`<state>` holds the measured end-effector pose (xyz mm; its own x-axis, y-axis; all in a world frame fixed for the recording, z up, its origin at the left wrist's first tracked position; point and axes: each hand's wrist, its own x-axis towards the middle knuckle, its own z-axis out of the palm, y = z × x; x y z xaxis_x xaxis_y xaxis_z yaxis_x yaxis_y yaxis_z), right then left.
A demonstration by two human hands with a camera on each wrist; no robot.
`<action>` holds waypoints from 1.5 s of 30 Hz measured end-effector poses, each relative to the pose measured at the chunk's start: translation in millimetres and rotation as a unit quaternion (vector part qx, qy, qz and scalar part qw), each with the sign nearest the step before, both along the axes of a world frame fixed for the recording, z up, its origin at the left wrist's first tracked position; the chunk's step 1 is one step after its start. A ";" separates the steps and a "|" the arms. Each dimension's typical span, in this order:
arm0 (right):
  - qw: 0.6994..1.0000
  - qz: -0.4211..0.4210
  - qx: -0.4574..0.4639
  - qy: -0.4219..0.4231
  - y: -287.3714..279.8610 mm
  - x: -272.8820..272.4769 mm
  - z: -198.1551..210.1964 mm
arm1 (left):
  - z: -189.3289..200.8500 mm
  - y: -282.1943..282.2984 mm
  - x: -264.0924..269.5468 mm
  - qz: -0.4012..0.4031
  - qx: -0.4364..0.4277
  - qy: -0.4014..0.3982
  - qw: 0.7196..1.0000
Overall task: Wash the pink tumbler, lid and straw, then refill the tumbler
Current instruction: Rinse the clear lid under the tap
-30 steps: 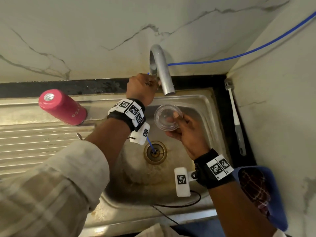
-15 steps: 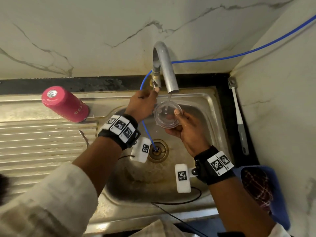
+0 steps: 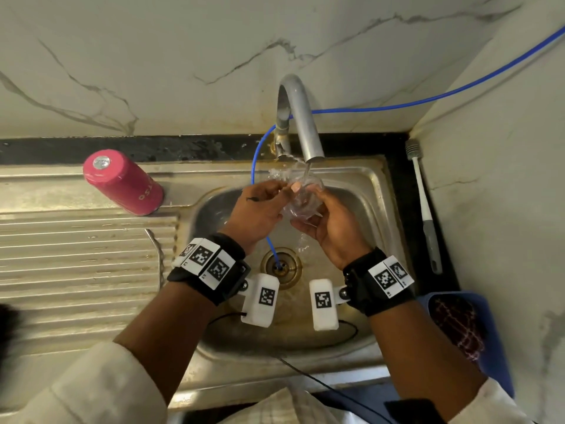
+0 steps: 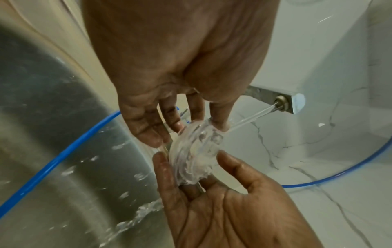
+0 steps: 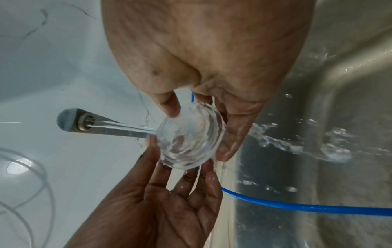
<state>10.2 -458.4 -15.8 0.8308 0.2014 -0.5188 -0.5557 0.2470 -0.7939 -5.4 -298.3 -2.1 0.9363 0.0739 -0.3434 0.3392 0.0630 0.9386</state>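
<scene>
The clear lid (image 3: 302,203) is held under the running tap (image 3: 301,117), with water splashing over it. My right hand (image 3: 318,206) grips the lid from the right, thumb and fingers round its rim (image 5: 188,135). My left hand (image 3: 276,195) pinches it from the left, thumb on top (image 4: 195,151). The pink tumbler (image 3: 122,182) stands upside down on the drainboard at the left, apart from both hands.
The steel sink (image 3: 376,191) has a drain (image 3: 281,266) below the hands, with a blue hose (image 3: 255,157) running into it. A long brush (image 3: 425,209) lies along the right wall. A blue basket (image 3: 495,347) with cloth sits at bottom right.
My left hand left the tap handle and came down onto the lid. Water now runs from the spout over the lid, which sits higher, right under the stream.
</scene>
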 end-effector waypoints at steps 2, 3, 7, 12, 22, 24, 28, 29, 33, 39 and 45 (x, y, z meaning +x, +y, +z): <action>1.000 0.015 -0.017 -0.006 2.8 2.5 2.4 | 2.1 1.2 1.1 -0.004 -0.008 -0.018 1.000; 0.999 0.022 -0.029 -0.012 4.0 4.0 3.7 | 2.5 2.4 2.0 -0.003 -0.022 -0.016 1.000; 0.996 0.023 -0.079 -0.041 3.5 7.1 14.8 | 5.1 8.3 2.5 0.025 -0.117 0.044 0.992; 0.985 0.047 -0.134 -0.095 3.7 5.7 20.5 | 4.5 9.6 -0.5 0.080 -0.193 0.097 0.973; 0.985 0.057 -0.126 -0.107 6.0 -3.7 12.0 | -4.3 11.2 -10.3 0.098 -0.187 0.062 0.975; 0.990 0.056 -0.105 -0.075 6.8 -6.3 6.8 | -3.6 12.1 -14.7 0.083 -0.162 0.034 0.983; 0.992 0.058 -0.099 -0.052 9.8 -10.7 0.8 | -2.3 16.3 -20.0 0.070 -0.122 0.005 0.990; 0.992 0.059 -0.099 -0.049 10.3 -11.8 0.4 | -1.9 16.9 -20.7 0.063 -0.113 -0.003 0.992; 0.995 0.029 -0.092 0.008 11.3 -17.4 1.7 | 0.7 13.6 -21.3 0.010 -0.065 -0.052 0.996; 0.998 -0.010 -0.029 0.047 4.7 -17.2 4.4 | -3.9 3.1 -11.7 -0.091 0.040 -0.146 0.984; 0.999 -0.018 -0.041 -0.008 -2.1 -5.7 13.5 | -9.6 7.0 -9.6 -0.087 0.063 -0.185 0.977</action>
<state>4.5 -460.6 -2.3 0.8452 0.1285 -0.5189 -0.5345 0.1995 -0.8213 -15.0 -291.3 -11.7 0.9968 -0.0767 0.0223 -0.0292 -0.0898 0.9955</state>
